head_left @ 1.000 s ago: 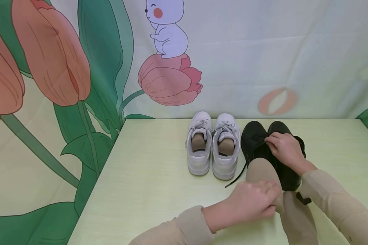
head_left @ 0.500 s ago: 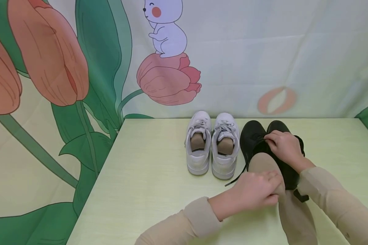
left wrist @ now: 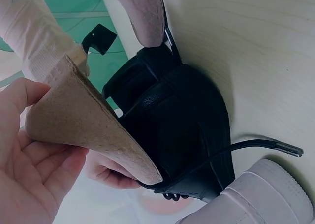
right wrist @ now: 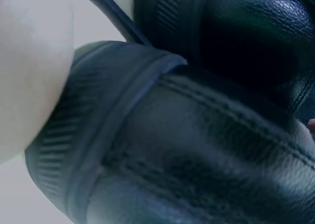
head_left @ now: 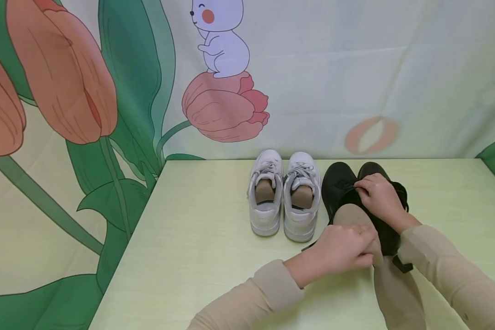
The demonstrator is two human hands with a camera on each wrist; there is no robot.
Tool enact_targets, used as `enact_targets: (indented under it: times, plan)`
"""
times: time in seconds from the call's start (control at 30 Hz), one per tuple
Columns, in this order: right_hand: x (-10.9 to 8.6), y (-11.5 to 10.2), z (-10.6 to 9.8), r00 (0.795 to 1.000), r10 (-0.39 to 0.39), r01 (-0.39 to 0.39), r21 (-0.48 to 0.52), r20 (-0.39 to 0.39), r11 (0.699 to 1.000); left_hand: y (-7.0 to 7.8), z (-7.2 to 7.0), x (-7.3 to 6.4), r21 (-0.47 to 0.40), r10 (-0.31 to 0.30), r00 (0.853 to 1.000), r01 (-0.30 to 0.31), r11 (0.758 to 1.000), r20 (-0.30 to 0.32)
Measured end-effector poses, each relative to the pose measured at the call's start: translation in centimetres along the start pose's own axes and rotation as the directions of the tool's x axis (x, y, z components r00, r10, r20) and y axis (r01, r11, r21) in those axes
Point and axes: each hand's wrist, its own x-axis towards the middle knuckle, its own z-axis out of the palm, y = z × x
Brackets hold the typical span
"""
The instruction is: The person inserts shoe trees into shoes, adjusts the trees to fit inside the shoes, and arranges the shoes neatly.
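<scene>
In the head view my left hand (head_left: 342, 250) grips a brown cardboard shoe insert (head_left: 348, 215), thumb and fingers at its wide end. The insert's narrow end reaches into the opening of the left black shoe (head_left: 334, 178), as the left wrist view also shows. My right hand (head_left: 381, 197) pinches the tongue area of that shoe beside its laces; the exact hold is partly hidden. Under the right hand stands the other black shoe (head_left: 389, 236), seen close and blurred as black leather (right wrist: 197, 145) in the right wrist view. A loose black lace (left wrist: 246, 144) trails to the side.
Two white sneakers (head_left: 266, 220) with brown inserts inside stand left of the black shoes. Another cardboard insert (head_left: 398, 293) lies nearer me, behind the right black shoe. A dark tab (head_left: 402, 265) shows beside it. A printed cloth (head_left: 313, 82) hangs behind the pale table (head_left: 198, 238).
My left hand has moved slightly forward with the insert, toward the left black shoe's opening, and now covers part of the lace. My right hand keeps its place on the shoe.
</scene>
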Motion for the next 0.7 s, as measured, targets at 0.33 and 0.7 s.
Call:
enact_targets:
  times: [0.33,0.7]
  plan:
    - [0.0,0.0,-0.1,1.000,0.002,-0.002,-0.008,0.031,1.000,-0.1,0.6,0.8,0.008,-0.009,1.000,0.009,1.000,0.005]
    - [0.3,0.1,-0.3,0.993,0.072,-0.075,0.025,0.089,0.997,-0.5,1.0,1.5,0.005,-0.027,1.000,0.027,1.000,-0.002]
